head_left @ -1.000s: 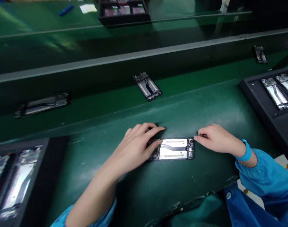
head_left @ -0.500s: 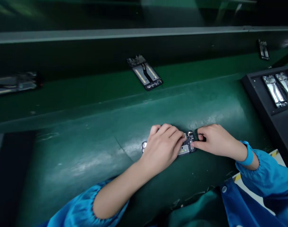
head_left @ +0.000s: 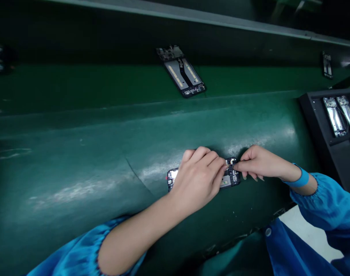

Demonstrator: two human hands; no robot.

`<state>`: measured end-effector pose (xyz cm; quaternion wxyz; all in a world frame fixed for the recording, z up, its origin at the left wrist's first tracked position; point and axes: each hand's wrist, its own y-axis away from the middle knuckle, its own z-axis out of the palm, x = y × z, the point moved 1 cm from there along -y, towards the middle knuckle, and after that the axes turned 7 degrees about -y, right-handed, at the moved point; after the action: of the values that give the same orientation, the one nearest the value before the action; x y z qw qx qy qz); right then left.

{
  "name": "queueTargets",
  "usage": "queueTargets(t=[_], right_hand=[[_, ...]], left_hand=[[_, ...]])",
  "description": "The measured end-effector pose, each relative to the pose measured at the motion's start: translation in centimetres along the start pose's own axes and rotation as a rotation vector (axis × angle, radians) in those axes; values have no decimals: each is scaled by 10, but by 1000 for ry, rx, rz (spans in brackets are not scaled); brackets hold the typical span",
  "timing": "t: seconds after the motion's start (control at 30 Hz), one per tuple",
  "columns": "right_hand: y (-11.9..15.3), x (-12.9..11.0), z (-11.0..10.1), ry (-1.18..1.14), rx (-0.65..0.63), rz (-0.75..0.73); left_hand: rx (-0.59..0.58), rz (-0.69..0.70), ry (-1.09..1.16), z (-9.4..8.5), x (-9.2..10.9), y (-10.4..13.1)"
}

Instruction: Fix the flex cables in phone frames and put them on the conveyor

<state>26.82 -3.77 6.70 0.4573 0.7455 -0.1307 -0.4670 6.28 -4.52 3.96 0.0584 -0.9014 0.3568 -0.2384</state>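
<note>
An opened phone body (head_left: 231, 177) lies flat on the green bench, its circuit-board end to the right. My left hand (head_left: 200, 176) rests across its middle and covers most of it, fingers pressing near the board end. My right hand (head_left: 257, 163) comes in from the right, thumb and forefinger pinched together on a small part at the phone's top right corner, touching my left fingertips. Both arms wear blue sleeves, and a blue band is on my right wrist (head_left: 301, 179).
Another opened phone body (head_left: 183, 73) lies on the conveyor belt behind the bench, and a third (head_left: 326, 65) lies far right on it. A black tray (head_left: 315, 115) at the right holds more phone bodies (head_left: 340, 115). A grey rail (head_left: 192, 17) runs along the back.
My left hand slid right over the phone and now covers its middle. My right hand closed in onto the board end. The view swung right, so the left tray left the picture.
</note>
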Motion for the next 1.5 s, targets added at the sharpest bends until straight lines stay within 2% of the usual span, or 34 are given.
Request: queueTargets(t=[0.27, 0.43, 0.8, 0.97, 1.1, 1.3, 1.4, 1.5], right_hand=[[-1, -4, 1, -27, -7, 54], [-1, -7, 1, 32, 37, 3], [-2, -16, -1, 52, 2, 22], [-1, -21, -3, 45, -44, 45], [-1, -19, -1, 78, -28, 51], [-4, -3, 8, 289, 243, -192], [3, 2, 6, 260, 232, -316], [20, 2, 4, 125, 230, -547]], left_hand=[[1, -12, 43, 0, -2, 0], [2, -24, 76, 0, -2, -1], [-60, 5, 113, 1, -6, -5], [-72, 30, 60, 8, -5, -12], [-68, 47, -5, 10, -3, -15], [-61, 6, -22, 11, -2, -17], [-26, -41, 11, 8, -4, -17], [43, -16, -15, -3, -5, -9]])
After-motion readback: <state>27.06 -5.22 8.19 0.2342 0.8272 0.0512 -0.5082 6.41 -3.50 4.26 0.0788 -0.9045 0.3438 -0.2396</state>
